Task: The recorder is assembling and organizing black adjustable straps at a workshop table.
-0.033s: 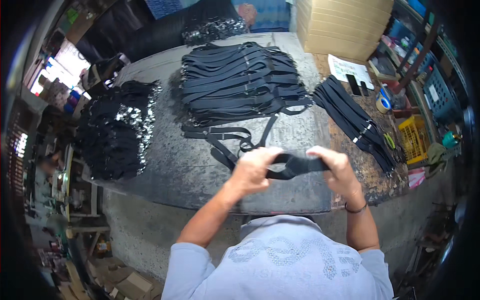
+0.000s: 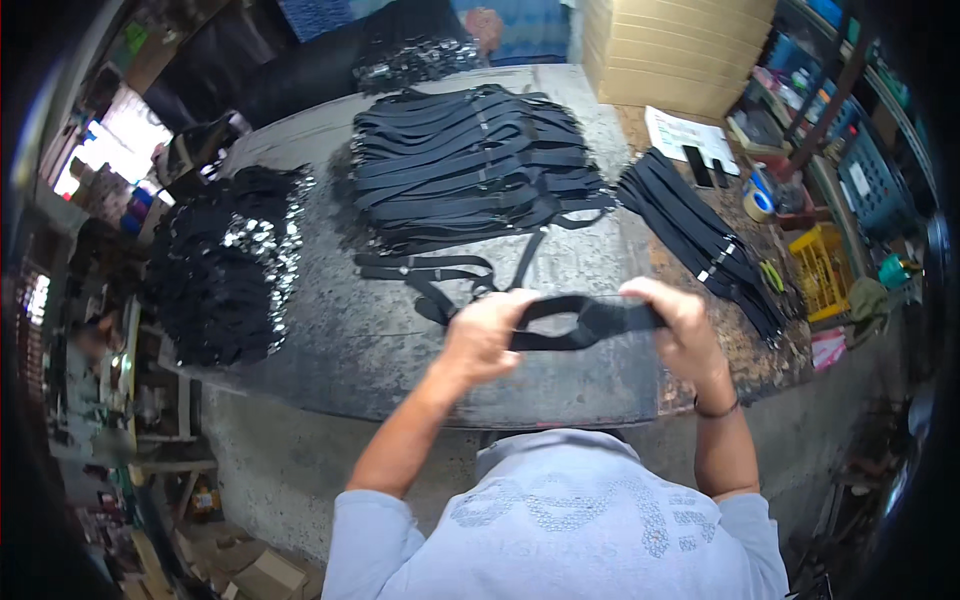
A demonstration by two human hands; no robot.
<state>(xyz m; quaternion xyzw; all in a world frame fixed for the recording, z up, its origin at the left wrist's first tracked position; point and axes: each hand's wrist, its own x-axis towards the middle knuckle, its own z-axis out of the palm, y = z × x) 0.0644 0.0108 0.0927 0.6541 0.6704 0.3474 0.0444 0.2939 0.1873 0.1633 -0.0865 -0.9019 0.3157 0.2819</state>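
My left hand point(image 2: 482, 338) is closed round one end of a pair of black suspenders point(image 2: 605, 322), held just above the near part of the table point(image 2: 390, 360). My right hand point(image 2: 686, 328) grips the other end of the held stretch, its thumb along the top. Between the hands the straps part into a loop on the left and meet on the right. Loose strap lengths point(image 2: 430, 270) trail on the table beyond my left hand. Farther back lies a wide stack of black suspenders point(image 2: 470, 170) with metal pieces.
At the left is a heap of black straps with shiny clips point(image 2: 220, 270). A second bundle of suspenders point(image 2: 690, 220) lies at the right, near a phone point(image 2: 698, 167), a paper sheet point(image 2: 680, 135), a tape roll point(image 2: 758, 203) and yellow-green snips point(image 2: 770, 276). Cardboard boxes point(image 2: 670, 50) stand behind.
Both hands have stayed closed on the suspenders. My left hand has shifted a little left, the hands are slightly farther apart, and the loop between them has widened.
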